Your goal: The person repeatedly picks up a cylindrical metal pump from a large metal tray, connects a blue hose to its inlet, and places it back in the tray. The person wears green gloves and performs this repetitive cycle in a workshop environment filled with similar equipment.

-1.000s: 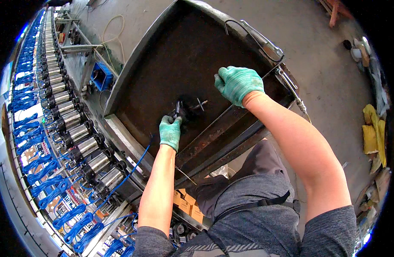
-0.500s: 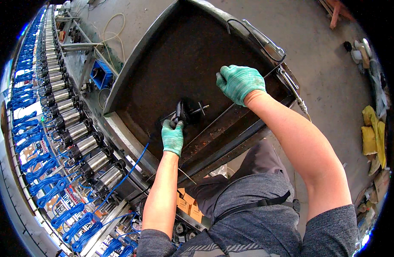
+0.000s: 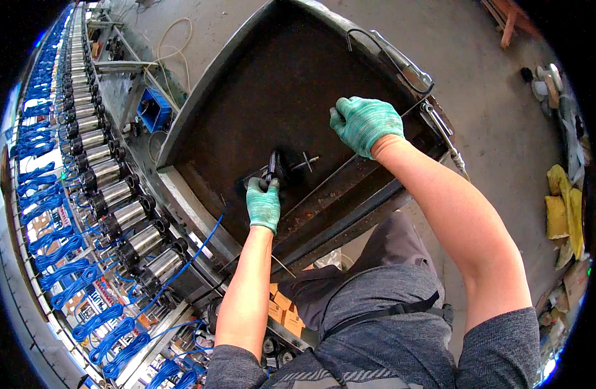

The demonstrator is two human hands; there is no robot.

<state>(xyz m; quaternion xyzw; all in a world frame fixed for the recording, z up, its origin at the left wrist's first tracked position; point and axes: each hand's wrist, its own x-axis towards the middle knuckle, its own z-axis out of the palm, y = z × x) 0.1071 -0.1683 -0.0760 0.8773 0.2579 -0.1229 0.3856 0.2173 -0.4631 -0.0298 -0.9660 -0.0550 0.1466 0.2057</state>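
My left hand point(image 3: 263, 204), in a green knit glove, has its fingers closed on a dark, upright black part point(image 3: 273, 166) low in a dark metal tray point(image 3: 265, 78). The part's exact kind is hard to make out against the dark tray floor. Just right of it lies a small cross-shaped metal rod point(image 3: 306, 161). My right hand point(image 3: 368, 126), gloved the same way, is curled into a fist over the right side of the tray. Its fingers hide whatever may be inside.
At left runs a long row of silver cylindrical motors point(image 3: 162, 266) with coiled blue cables point(image 3: 120, 340). A blue crate point(image 3: 153, 110) stands beyond the tray's left side. A black hooked cord point(image 3: 389, 59) and metal fitting point(image 3: 437, 123) edge its right side. Yellow cloth point(image 3: 557, 214) lies far right.
The whole view has shifted slightly. Both hands keep nearly the same places and grips over the tray.
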